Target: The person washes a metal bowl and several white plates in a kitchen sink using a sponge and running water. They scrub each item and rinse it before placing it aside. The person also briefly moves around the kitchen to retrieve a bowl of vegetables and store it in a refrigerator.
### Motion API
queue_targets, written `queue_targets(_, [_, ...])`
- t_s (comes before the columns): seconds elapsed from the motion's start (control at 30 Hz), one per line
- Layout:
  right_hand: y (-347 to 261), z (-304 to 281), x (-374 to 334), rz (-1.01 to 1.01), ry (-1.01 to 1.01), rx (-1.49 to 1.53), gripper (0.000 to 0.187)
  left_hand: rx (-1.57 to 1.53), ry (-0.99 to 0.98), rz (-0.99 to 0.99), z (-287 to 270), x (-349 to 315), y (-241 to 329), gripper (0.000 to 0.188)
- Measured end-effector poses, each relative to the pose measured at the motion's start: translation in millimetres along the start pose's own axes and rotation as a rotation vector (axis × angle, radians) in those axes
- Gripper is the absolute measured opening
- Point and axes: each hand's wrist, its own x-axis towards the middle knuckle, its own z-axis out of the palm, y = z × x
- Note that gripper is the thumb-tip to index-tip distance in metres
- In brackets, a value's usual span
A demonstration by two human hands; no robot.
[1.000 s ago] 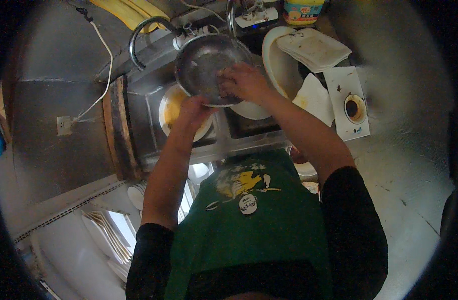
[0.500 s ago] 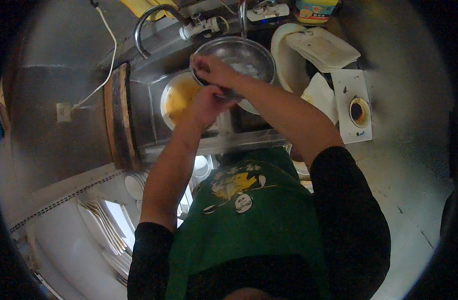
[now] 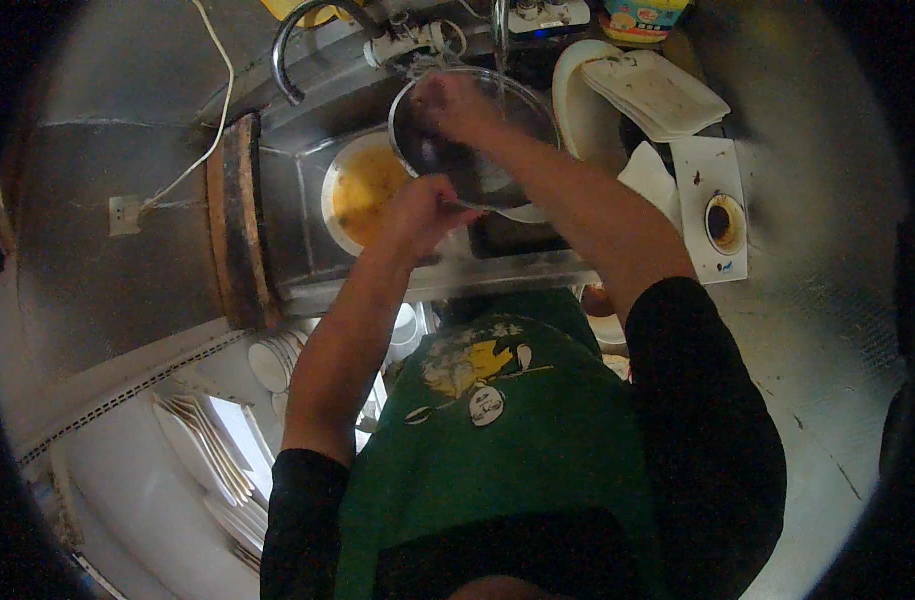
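Observation:
A round metal bowl [image 3: 522,110] is tilted over the sink, its inside facing partly toward me. My left hand [image 3: 425,215] grips its near rim between thumb and fingers. Inside the bowl, close to the far left wall, my right hand [image 3: 455,105] is curled and closed; what it holds, if anything, is hidden and blurred. Left of the bowl, a white basin [image 3: 329,205] with orange-yellow liquid sits in the left sink compartment. The edge of a pale dish shows beneath the bowl.
A curved tap [image 3: 282,65] arches over the left compartment, with a second thin upright pipe [image 3: 500,40] behind the bowl. Stacked white rectangular plates [image 3: 667,95] lie at right, beside a large oval dish [image 3: 577,100]. A square white dish [image 3: 689,215] with dark residue stands near them.
My right hand has moved away from me along the bowl's inner left side. The bowl's near side appears more raised, and my left hand's grip on the rim shows more clearly.

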Motion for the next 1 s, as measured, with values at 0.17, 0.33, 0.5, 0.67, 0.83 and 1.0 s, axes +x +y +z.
queue_targets(0.17, [-38.3, 15.1, -44.5, 0.211, -0.529, 0.318, 0.032, -0.035, -0.035, 0.102, -25.5, -0.9, 26.3, 0.019])
queue_targets(0.33, [0.6, -33.2, -49.9, -0.069, -0.698, -0.748, 0.039, 0.063, 0.040, 0.112, -43.7, -5.7, 34.1, 0.013])
queue_targets(0.5, [-5.7, -38.1, -9.5, 0.087, -0.074, -0.524, 0.033, -0.013, 0.013, 0.045, -13.7, -5.1, -1.0, 0.028])
queue_targets(0.67, [-20.4, 23.6, -22.9, 0.076, -0.150, 0.462, 0.037, 0.019, -0.053, 0.029, -10.9, 16.4, 1.7, 0.035])
queue_targets(0.83, [-53.1, -27.1, -58.0, 0.146, -0.865, -0.242, 0.034, 0.026, 0.060, 0.053, -73.0, 17.1, 35.4, 0.035])
queue_targets(1.0, [-6.1, -62.9, -23.9, 0.042, -0.374, -0.727, 0.037, 0.093, 0.175, 0.169, -57.4, -13.2, 31.7, 0.028])
